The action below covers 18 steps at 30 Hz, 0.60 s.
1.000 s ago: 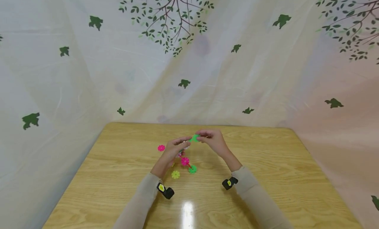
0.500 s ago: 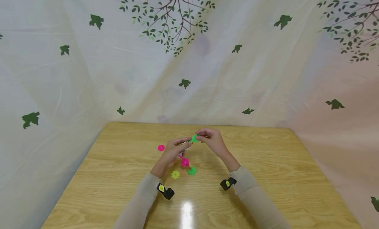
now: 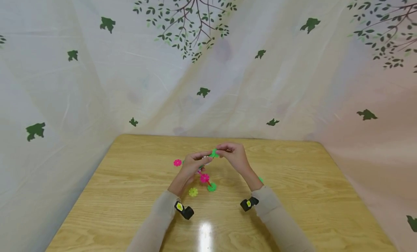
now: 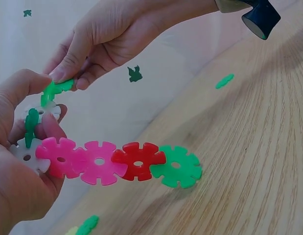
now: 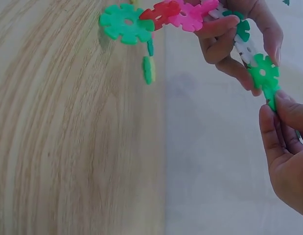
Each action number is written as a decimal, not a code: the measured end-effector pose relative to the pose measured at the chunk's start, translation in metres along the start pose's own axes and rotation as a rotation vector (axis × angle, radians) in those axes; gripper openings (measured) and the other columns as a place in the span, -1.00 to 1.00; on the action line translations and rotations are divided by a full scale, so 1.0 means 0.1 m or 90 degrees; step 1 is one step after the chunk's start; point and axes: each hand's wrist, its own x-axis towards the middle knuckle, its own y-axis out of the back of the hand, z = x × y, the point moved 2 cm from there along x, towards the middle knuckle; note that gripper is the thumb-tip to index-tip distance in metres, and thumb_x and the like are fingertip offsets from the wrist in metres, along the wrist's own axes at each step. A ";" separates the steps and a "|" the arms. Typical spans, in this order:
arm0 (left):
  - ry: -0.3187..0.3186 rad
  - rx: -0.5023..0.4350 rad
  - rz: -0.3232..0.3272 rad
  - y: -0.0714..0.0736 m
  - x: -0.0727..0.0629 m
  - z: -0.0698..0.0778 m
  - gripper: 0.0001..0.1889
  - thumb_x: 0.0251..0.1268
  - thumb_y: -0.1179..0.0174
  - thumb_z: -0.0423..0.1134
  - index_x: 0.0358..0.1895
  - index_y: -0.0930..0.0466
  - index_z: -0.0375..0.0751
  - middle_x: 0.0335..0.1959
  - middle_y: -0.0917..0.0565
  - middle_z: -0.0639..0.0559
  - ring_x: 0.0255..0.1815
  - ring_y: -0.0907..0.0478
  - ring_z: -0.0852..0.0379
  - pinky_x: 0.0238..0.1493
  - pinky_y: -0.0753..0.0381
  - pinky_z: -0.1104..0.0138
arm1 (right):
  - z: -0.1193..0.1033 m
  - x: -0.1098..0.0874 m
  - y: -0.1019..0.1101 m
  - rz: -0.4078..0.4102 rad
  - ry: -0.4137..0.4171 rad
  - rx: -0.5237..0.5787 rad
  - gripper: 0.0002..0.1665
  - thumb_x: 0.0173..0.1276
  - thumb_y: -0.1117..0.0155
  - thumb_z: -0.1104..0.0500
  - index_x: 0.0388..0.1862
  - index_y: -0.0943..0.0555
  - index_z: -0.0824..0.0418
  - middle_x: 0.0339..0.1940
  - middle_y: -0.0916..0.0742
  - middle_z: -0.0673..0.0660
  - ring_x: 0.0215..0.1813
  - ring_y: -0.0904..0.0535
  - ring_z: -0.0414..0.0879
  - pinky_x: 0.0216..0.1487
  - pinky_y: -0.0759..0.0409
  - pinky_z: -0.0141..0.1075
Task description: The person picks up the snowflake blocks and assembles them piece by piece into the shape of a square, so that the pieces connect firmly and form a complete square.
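A chain of flower-shaped interlocking plastic discs [image 4: 100,164] runs through my left hand [image 3: 192,167], which grips it around its white and dark green pieces. From that hand the pink, red and green discs trail toward the table, ending in a green disc [image 5: 127,23]. At the upper end of the chain, a bright green disc [image 5: 264,72] joins another green disc [image 5: 270,98] set at an angle to it. Thumb and fingers of my right hand [image 3: 235,156] pinch this last disc, partly covering it. Both hands are close together above the table.
Loose discs lie on the wooden table [image 3: 293,194]: a pink one [image 3: 177,162] left of my left hand, a yellow one [image 3: 193,192] nearer me, and a green one [image 4: 224,81] by my right forearm. A printed cloth [image 3: 234,100] hangs behind the table.
Both hands keep their grips in nearly the same place. My right wrist has shifted slightly left, and a green disc now shows beside it. The chain's hanging end has swayed a little.
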 end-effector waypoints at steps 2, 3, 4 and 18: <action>0.001 0.007 -0.001 -0.01 0.00 0.00 -0.61 0.33 -0.36 -0.28 0.21 -0.68 -0.24 -0.26 -0.59 0.11 -0.54 -0.43 0.20 -0.50 -0.52 0.44 | 0.00 0.01 0.00 -0.006 -0.001 -0.007 -0.85 0.34 -0.36 0.44 -0.17 -0.72 0.54 -0.18 -0.78 0.48 -0.33 -0.74 -0.03 -0.23 -0.74 -0.38; 0.002 0.012 -0.002 -0.01 -0.01 0.01 -0.61 0.33 -0.35 -0.27 0.21 -0.68 -0.23 -0.19 -0.62 0.10 -0.52 -0.44 0.18 -0.49 -0.52 0.44 | 0.01 0.01 0.00 -0.008 -0.003 -0.009 -0.85 0.34 -0.36 0.44 -0.17 -0.72 0.54 -0.18 -0.78 0.48 -0.32 -0.74 -0.03 -0.23 -0.74 -0.37; 0.001 0.018 -0.004 -0.01 0.00 0.01 -0.61 0.34 -0.35 -0.27 0.21 -0.67 -0.23 -0.12 -0.64 0.08 -0.47 -0.46 0.18 -0.48 -0.54 0.42 | 0.01 0.01 0.00 -0.011 -0.004 -0.007 -0.85 0.34 -0.36 0.44 -0.17 -0.72 0.53 -0.17 -0.78 0.48 -0.32 -0.74 -0.03 -0.23 -0.74 -0.37; -0.019 0.086 -0.017 0.13 -0.01 0.03 -0.56 0.52 -0.16 -0.12 0.38 -0.48 -0.11 0.07 -0.70 -0.05 0.02 -0.58 0.07 0.08 -0.56 0.24 | -0.08 0.16 -0.02 -0.073 0.011 -0.114 -0.69 0.36 -0.42 0.28 0.06 -0.70 0.33 -0.13 -0.80 0.29 -0.14 -0.72 0.06 -0.11 -0.71 -0.29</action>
